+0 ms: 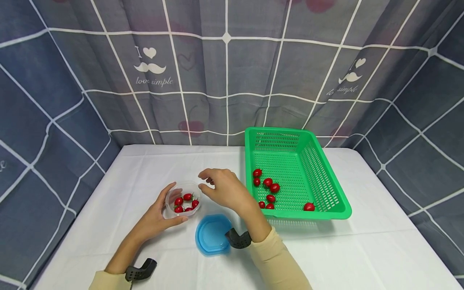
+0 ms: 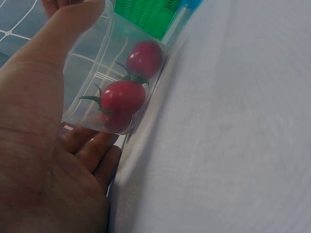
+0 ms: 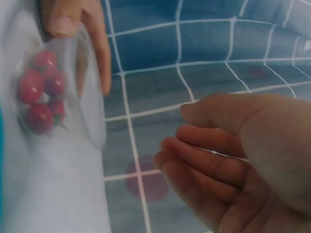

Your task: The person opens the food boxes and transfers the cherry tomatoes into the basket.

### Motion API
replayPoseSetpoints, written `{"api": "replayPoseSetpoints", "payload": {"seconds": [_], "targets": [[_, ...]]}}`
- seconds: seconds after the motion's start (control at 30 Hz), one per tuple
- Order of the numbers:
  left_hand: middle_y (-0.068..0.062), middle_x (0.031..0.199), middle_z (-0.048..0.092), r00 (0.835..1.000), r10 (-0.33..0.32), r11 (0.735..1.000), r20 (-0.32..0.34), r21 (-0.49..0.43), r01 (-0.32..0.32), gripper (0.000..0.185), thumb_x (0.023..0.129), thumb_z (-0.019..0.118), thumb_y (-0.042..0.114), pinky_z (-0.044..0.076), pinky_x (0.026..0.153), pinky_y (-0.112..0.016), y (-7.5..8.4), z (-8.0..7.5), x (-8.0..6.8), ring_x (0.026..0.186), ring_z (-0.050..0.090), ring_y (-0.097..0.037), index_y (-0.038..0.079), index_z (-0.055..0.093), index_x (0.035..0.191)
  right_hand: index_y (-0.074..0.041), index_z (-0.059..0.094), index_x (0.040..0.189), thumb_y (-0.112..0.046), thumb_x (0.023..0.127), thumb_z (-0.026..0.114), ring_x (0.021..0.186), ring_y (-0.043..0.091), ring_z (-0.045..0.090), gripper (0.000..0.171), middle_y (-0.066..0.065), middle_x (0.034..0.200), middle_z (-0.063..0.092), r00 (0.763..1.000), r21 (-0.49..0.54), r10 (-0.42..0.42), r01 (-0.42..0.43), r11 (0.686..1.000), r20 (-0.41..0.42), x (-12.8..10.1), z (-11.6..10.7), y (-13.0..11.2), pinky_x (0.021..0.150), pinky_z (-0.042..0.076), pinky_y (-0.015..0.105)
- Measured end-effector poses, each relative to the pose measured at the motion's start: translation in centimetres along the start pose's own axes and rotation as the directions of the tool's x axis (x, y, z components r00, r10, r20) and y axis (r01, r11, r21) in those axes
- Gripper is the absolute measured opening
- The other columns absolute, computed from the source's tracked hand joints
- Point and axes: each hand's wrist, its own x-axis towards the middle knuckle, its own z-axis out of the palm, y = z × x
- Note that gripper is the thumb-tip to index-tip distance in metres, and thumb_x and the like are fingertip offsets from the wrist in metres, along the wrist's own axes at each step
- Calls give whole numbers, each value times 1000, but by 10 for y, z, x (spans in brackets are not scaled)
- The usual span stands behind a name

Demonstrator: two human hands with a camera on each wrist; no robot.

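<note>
The left hand curls thumb and fingers round the clear tub, which stands on the white table and holds several cherry tomatoes. The right hand hovers just right of the tub, fingers loosely bent and empty. A blue lid lies just in front of the tub; a green basket with more tomatoes sits to its right.

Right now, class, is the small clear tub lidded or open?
Open. The clear tub shows cherry tomatoes uncovered from above, and its blue lid lies on the table beside it.
</note>
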Motion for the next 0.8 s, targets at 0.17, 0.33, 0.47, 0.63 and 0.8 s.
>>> {"api": "replayPoseSetpoints", "payload": {"seconds": [0.17,0.33,0.47,0.63,0.8], "targets": [[-10,159,45,1000,-10,1000,8,-10,10,105,83,87,34,23,116,-76,0,-1,-1,150,36,-40,27,19,164,-8,72,125,-20,98,71,102,18,70,30,6,116,76,998,-27,-25,26,999,56,4,17,-6,89,58,28],[-10,161,43,1000,-19,1000,13,-7,19,105,84,87,34,25,115,-76,0,-1,-2,149,37,-41,27,18,164,-8,73,124,-22,98,71,101,15,70,30,5,114,77,994,-48,-34,39,998,100,6,34,-10,88,57,26],[-11,161,43,1000,-12,1000,13,-10,12,105,84,86,34,24,116,-75,1,-1,-2,150,36,-41,28,18,164,-8,74,123,-21,98,72,102,15,71,28,3,113,77,994,-57,-25,31,998,109,8,43,-9,87,58,26],[-10,161,42,999,-30,1000,13,1,30,106,84,86,36,27,113,-77,2,-2,-3,150,32,-45,32,17,164,-8,75,117,-18,97,71,77,6,63,23,-3,98,76,992,-48,-43,49,998,122,10,53,-9,65,50,14],[-10,161,43,1000,-27,1000,15,-5,27,107,84,86,35,27,113,-77,2,-3,-3,151,30,-47,31,16,164,-9,76,113,-14,97,69,67,3,56,18,-4,90,74,989,-75,-73,83,994,128,12,62,-10,58,45,12]]}}
